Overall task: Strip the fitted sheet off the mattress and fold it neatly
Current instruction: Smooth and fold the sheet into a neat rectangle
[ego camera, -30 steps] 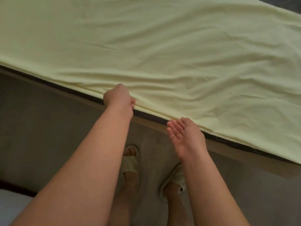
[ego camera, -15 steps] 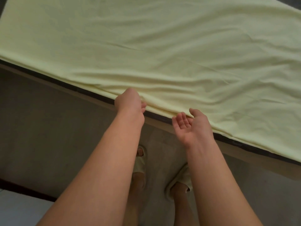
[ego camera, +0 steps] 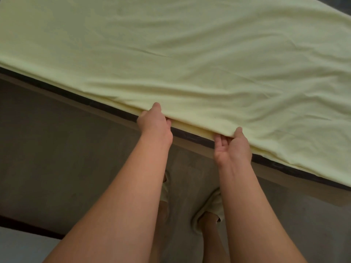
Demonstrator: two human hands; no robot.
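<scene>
A pale yellow fitted sheet (ego camera: 190,59) covers the mattress and fills the upper part of the head view, wrinkled toward the near edge. A dark strip of the mattress side (ego camera: 106,107) shows under the sheet's hem. My left hand (ego camera: 154,121) grips the near hem, thumb on top and fingers curled under the cloth. My right hand (ego camera: 232,145) pinches the same hem a little to the right, palm up, thumb over the fabric and fingers beneath. Between the two hands the hem is lifted off the mattress edge.
A tan bed frame rail (ego camera: 284,177) runs along below the mattress. I stand close to it on a grey-brown floor (ego camera: 66,158), my feet in light slippers (ego camera: 212,207). A white surface with a dark border (ego camera: 17,245) lies at the bottom left.
My right hand went from open and palm up below the edge to pinching the hem. My left hand kept its hold, and the hem between the hands has lifted.
</scene>
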